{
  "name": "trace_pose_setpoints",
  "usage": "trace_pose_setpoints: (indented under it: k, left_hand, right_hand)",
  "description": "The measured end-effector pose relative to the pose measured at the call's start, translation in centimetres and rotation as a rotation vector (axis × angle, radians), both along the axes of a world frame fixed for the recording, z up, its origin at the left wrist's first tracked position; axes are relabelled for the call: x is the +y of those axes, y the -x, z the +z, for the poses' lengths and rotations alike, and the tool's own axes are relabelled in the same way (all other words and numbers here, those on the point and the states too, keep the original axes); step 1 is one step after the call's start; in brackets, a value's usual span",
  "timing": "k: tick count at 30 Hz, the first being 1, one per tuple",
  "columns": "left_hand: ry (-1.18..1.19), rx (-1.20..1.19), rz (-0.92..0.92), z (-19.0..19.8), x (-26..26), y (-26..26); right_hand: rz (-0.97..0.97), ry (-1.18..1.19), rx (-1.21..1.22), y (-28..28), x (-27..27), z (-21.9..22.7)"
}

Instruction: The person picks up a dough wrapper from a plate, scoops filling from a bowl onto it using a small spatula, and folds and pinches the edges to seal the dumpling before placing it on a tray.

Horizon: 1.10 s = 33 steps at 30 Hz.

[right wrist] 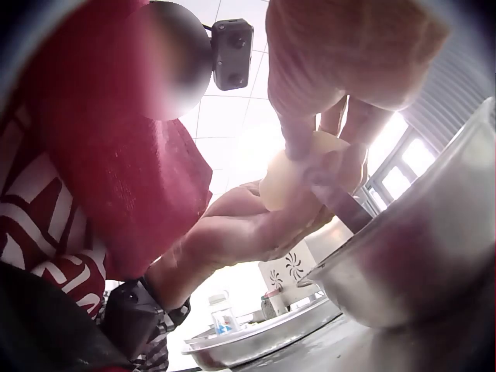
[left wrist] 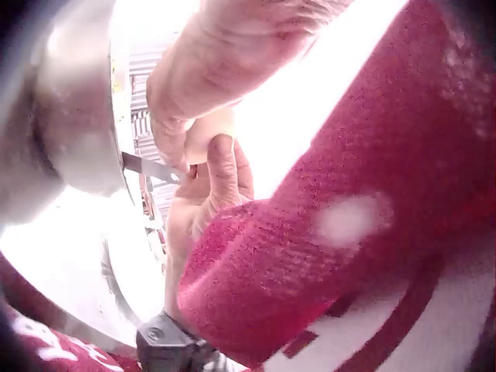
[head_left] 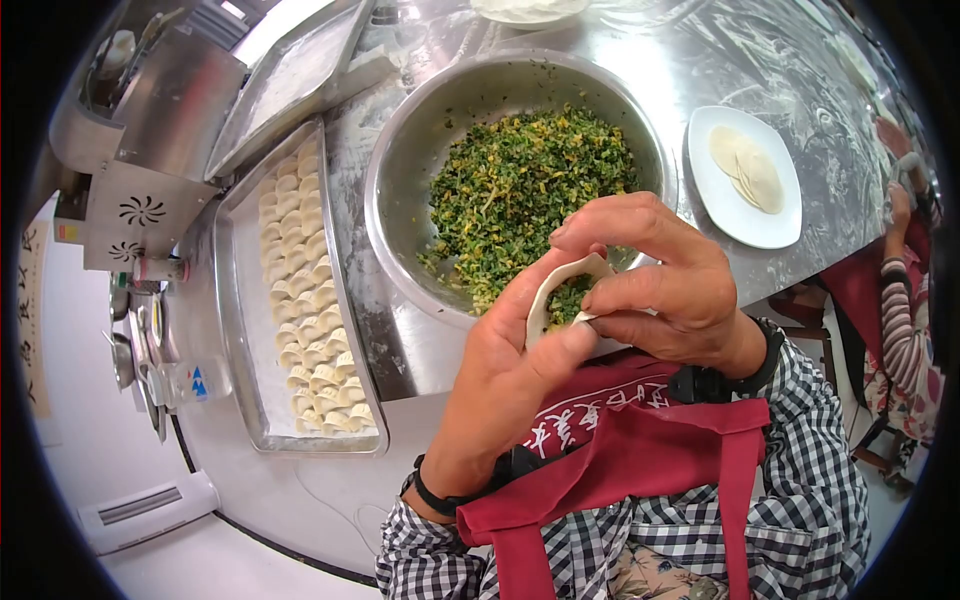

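Note:
A round dumpling wrapper (head_left: 541, 306), folded up at its sides, sits between both hands in the head view, with chopped green filling (head_left: 566, 308) inside. My left hand (head_left: 490, 375) holds it from beneath, fingers behind it and thumb at its near edge. The right hand (head_left: 672, 290) pinches the wrapper's right edge between curled fingers and thumb. Beside the fingers in the right wrist view is a flat metal strip (right wrist: 345, 205), pointing toward the bowl; I cannot tell which hand holds it. From below, the wrapper's pale underside (right wrist: 277, 182) shows.
Just beyond the hands stands a large steel bowl (head_left: 392, 235) of chopped green and yellow filling. To the left, a metal tray (head_left: 245, 340) holds rows of finished dumplings (head_left: 305, 290). A white plate (head_left: 780, 225) carries wrappers (head_left: 757, 180). Another person's arms (head_left: 897, 225) appear at far right.

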<state>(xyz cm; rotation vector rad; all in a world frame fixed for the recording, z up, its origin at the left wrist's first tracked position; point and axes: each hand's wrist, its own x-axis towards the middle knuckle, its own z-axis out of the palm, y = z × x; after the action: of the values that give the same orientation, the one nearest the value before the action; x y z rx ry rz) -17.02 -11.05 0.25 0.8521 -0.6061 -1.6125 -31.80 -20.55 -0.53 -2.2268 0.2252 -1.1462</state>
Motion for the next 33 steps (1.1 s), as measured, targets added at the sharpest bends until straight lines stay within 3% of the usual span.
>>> trace_pose_setpoints:
  k: [1, 2, 7, 11, 14, 16, 17, 19, 26, 29, 33]
  left_hand:
    - [0.126, -0.180, -0.046, -0.1, 0.0, 0.0]
    - [0.128, -0.180, -0.047, 0.1, 0.0, 0.0]
    - [0.295, -0.801, 0.000, 1.0, -0.2, -0.3]
    - [0.302, -0.870, 0.016, 1.1, -0.3, -0.7]
    - [0.482, -1.045, 0.111, 1.0, -0.6, -1.2]
    - [0.292, -0.790, 0.146, 1.3, 0.0, -0.9]
    - [0.298, -0.799, 0.144, 1.4, 0.1, -0.8]
    - [0.258, -0.360, 0.170, 1.2, 0.3, -0.7]
    - [0.238, -0.085, 0.228, 0.8, 0.3, 0.4]
    - [0.226, -0.140, 0.302, 0.1, 0.2, 0.8]
    - [0.221, -0.177, 0.356, -0.1, 0.3, 1.2]
  right_hand:
    - [-0.017, 0.001, -0.019, -0.2, 0.1, 0.2]
    - [-0.034, 0.001, -0.037, -0.5, 0.2, 0.4]
    - [-0.037, 0.064, -0.046, -1.0, -0.2, 1.2]
    - [0.004, 0.111, -0.042, -1.5, -0.4, 1.5]
    - [0.018, 0.041, -0.089, -1.9, -0.4, 1.6]
    - [-0.005, -0.058, -0.144, -1.7, -0.3, 1.6]
    - [-0.022, -0.159, -0.190, -1.5, -0.2, 1.5]
    - [-0.060, -0.188, -0.187, -0.7, -0.1, 1.4]
    - [-0.134, -0.230, -0.239, -0.4, 0.9, 0.4]
    - [-0.139, -0.263, -0.264, -0.9, 1.4, 0.5]
    - [-0.221, -0.121, -0.268, -1.5, 1.8, 0.3]
